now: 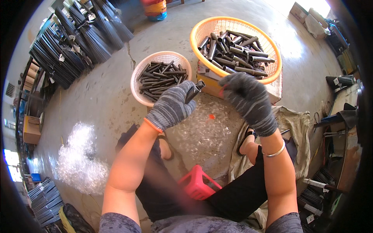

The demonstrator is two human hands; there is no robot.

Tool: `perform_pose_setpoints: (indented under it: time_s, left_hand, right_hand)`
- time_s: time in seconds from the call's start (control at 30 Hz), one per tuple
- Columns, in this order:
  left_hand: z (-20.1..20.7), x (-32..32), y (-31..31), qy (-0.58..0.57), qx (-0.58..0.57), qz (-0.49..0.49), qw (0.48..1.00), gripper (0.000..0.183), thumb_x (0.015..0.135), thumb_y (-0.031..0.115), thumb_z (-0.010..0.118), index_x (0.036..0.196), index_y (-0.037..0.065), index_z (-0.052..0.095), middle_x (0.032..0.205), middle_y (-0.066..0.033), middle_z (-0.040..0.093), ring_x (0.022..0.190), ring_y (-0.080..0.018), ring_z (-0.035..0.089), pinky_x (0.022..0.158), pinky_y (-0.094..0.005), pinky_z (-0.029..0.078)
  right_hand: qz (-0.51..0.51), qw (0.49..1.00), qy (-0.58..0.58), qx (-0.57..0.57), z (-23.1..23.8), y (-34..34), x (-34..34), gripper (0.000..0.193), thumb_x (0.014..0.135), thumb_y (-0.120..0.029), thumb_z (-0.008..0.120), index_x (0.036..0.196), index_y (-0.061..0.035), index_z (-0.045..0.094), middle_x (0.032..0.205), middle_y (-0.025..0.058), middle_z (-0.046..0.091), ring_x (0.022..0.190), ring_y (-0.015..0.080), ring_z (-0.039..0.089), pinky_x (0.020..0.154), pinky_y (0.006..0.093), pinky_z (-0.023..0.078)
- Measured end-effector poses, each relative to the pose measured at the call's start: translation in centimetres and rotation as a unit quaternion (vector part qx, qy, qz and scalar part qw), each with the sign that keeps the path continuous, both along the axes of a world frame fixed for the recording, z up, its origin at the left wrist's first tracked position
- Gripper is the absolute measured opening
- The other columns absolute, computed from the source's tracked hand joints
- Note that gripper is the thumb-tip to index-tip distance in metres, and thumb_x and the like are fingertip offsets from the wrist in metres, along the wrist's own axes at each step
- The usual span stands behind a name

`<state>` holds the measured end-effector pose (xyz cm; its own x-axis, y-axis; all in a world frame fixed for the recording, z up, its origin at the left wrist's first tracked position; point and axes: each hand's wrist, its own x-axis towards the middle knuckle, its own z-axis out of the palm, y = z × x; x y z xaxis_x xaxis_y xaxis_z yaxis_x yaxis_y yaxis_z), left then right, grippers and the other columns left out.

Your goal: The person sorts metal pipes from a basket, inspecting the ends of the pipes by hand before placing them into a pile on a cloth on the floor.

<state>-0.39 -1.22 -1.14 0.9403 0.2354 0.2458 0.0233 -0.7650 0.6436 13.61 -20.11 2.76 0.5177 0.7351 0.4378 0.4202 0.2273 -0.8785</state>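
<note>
Two dark tubes [192,94], seemingly, poke from the gripping left hand [171,105], near one pink-white basket [175,59] and one orange basket [211,28], both holding more; whether the curled right hand [248,99] holds anything, I cannot tell.

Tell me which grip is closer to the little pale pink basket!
Left. The left grip overlaps the lower-right edge of the pale pink basket in view, though touching isn't certain; the right grip is farther right, by the bigger orange basket.

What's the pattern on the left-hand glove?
The left-hand glove is dark grey with lighter grey stripes; it shows best in the head view.
</note>
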Motion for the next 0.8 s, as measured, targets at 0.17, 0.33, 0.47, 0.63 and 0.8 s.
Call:
perform_pose_setpoints:
  time_s: [0.17, 0.33, 0.47, 0.63, 0.8]
  left_hand:
    - [0.1, 0.7, -1.1, 0.021, 0.045, -0.021, 0.999, 0.026, 0.077, 0.008, 0.066, 0.100, 0.001, 0.055, 0.085, -0.0193, 0.059, 0.075, -0.0333, 0.059, 0.071, -0.0398, 0.048]
    - [0.2, 1.2, -2.0, 0.008, -0.143, -0.042, 0.989, 0.030, 0.080, 0.018, 0.071, 0.100, 0.001, 0.056, 0.085, -0.0123, 0.063, 0.078, -0.0250, 0.062, 0.071, -0.0380, 0.049]
    - [3.7, 0.2, -1.1, 0.080, -0.524, -0.057, 0.846, 0.045, 0.082, 0.020, 0.074, 0.121, 0.004, 0.057, 0.099, -0.0024, 0.062, 0.083, -0.0138, 0.061, 0.075, -0.0305, 0.052]
    - [2.7, -0.3, -0.1, 0.036, -0.483, -0.104, 0.869, 0.044, 0.080, 0.015, 0.074, 0.120, 0.002, 0.062, 0.101, -0.0056, 0.066, 0.091, -0.0121, 0.060, 0.081, -0.0273, 0.050]
    - [2.9, -0.4, 0.0, 0.035, -0.280, -0.064, 0.957, 0.039, 0.074, 0.008, 0.079, 0.111, 0.004, 0.068, 0.096, -0.0006, 0.067, 0.086, -0.0088, 0.056, 0.079, -0.0273, 0.048]
  right_hand:
    - [0.005, 0.992, -0.129, 0.005, -1.7, 1.7, -1.9, 0.015, 0.073, 0.005, 0.067, 0.086, -0.0009, 0.061, 0.085, 0.0151, 0.062, 0.077, 0.0305, 0.061, 0.070, 0.0368, 0.050]
    - [0.016, 0.996, -0.090, -0.024, -1.8, 2.2, -1.9, 0.015, 0.073, 0.004, 0.066, 0.085, -0.0017, 0.062, 0.085, 0.0148, 0.062, 0.077, 0.0315, 0.062, 0.070, 0.0373, 0.050]
    - [0.002, 0.993, -0.114, 0.014, -0.8, 1.7, -0.3, 0.015, 0.073, 0.005, 0.067, 0.085, -0.0004, 0.061, 0.085, 0.0135, 0.062, 0.078, 0.0275, 0.061, 0.073, 0.0357, 0.050]
    - [-0.017, 0.989, -0.140, 0.047, -1.0, 1.9, 0.0, 0.015, 0.074, 0.004, 0.068, 0.086, 0.0008, 0.061, 0.087, 0.0115, 0.063, 0.079, 0.0232, 0.061, 0.075, 0.0337, 0.050]
    - [0.008, 0.988, 0.131, -0.083, -0.4, 0.6, 0.0, 0.012, 0.077, 0.002, 0.067, 0.088, 0.0011, 0.063, 0.082, 0.0065, 0.062, 0.073, 0.0135, 0.059, 0.069, 0.0300, 0.051]
